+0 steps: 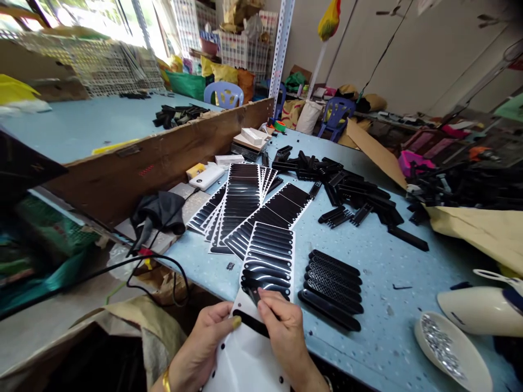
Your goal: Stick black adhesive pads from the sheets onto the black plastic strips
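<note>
A white backing sheet of black strip stickers (267, 250) reaches from the table edge down toward me, its near part largely bare. My left hand (206, 340) is closed on the sheet's left side, thumb on top near one black strip still on the backing. My right hand (284, 326) pinches the end of a black sticker (252, 295), which is partly lifted from the sheet. Beyond lie fanned sticker sheets (243, 190). To the right, a row of long black handle-like pieces (333, 288) sits side by side, several with a patterned face.
A pile of black plastic parts (347, 185) covers the back right. A white dish of small shiny pieces (449, 348) stands near a cream-coloured appliance (478, 307). Along the left runs a wooden board (163, 158), with a black cable (155, 257) below and a small hex key (402, 287) at right.
</note>
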Demonstrator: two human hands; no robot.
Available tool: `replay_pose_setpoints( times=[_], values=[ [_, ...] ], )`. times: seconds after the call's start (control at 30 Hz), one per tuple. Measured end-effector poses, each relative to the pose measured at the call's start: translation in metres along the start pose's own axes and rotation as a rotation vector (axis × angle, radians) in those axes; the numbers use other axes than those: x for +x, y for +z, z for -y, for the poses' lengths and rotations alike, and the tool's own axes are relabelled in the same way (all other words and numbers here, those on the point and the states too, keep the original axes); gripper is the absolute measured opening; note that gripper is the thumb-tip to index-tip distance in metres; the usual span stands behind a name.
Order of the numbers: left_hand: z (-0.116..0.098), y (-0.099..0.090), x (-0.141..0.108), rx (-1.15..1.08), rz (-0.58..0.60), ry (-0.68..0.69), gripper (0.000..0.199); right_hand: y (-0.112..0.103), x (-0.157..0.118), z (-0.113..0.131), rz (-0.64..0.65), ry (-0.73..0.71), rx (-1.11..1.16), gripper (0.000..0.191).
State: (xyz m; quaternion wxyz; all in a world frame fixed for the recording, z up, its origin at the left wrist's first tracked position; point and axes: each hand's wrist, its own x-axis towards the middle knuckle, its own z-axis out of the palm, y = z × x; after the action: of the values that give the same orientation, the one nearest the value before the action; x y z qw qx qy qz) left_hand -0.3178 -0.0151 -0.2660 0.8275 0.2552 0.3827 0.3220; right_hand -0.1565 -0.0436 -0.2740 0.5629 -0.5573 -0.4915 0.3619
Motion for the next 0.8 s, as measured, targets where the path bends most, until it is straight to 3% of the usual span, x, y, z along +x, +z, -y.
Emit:
replay_pose_setpoints(
  times=[0.17,0.3,0.37,0.43,0.53,0.67,0.73,0.8],
  values=[
    [-0.007,-0.001,-0.003,-0.028,-0.014,-0.001,0.03,-0.004,0.002,0.001,0.025,0.054,0.06,0.019],
    [-0.015,0.004,0.003,-0.121,-0.135,0.043,0.025,0.001,-0.006,-0.006,0.026,-0.218,-0.111,0.021],
    [-0.017,0.006,0.009,-0.071,-0.104,0.012,0.028,0.006,-0.012,-0.01,0.008,-0.387,-0.257,0.026],
    [-0.017,0.008,0.013,0.0,-0.054,0.009,0.026,0.01,-0.016,-0.014,-0.002,-0.464,-0.351,0.03],
    [-0.015,0.008,0.015,0.033,-0.031,0.018,0.024,0.009,-0.013,-0.009,-0.002,-0.335,-0.227,0.023],
    [-0.02,0.011,0.014,0.072,-0.019,0.006,0.026,-0.016,0.005,0.02,-0.094,0.176,0.218,0.023],
    [-0.027,0.013,0.018,0.149,-0.01,0.016,0.029,-0.042,0.015,0.041,-0.256,0.194,0.384,0.021],
    [-0.035,0.014,0.027,0.299,-0.026,0.054,0.032,-0.075,0.021,0.059,-0.449,0.036,0.417,0.016]
  ],
)
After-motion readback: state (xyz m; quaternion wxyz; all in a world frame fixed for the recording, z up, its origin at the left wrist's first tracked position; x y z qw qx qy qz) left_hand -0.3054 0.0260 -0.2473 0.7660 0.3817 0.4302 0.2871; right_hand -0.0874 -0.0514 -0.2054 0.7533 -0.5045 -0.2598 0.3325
